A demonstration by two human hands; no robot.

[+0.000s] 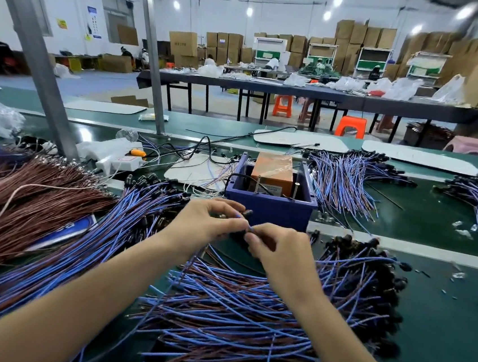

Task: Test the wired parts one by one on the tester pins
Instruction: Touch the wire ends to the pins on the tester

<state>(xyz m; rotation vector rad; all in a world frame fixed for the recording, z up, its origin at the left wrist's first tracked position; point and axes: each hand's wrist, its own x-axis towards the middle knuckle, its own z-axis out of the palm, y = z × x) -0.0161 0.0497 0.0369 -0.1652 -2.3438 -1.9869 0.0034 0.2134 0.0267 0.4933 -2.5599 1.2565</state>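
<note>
A heap of blue-and-brown wires [232,313] lies at the worktop's [437,334] near edge. Just beyond it the left hand [210,222] and right hand [279,245] meet, both pinching one wired part [247,214] in curled fingertips. The part is just in front of the blue tester box [270,209], where upright pins [294,190] flank an orange block [272,172]. More wire bundles [344,180] lie toward the far edge.

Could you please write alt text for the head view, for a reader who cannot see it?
A left hand and a right hand pinch one black-tipped wired part in front of a blue tester box with two upright pins. Heaps of blue and brown wired parts lie across the green bench.
</note>
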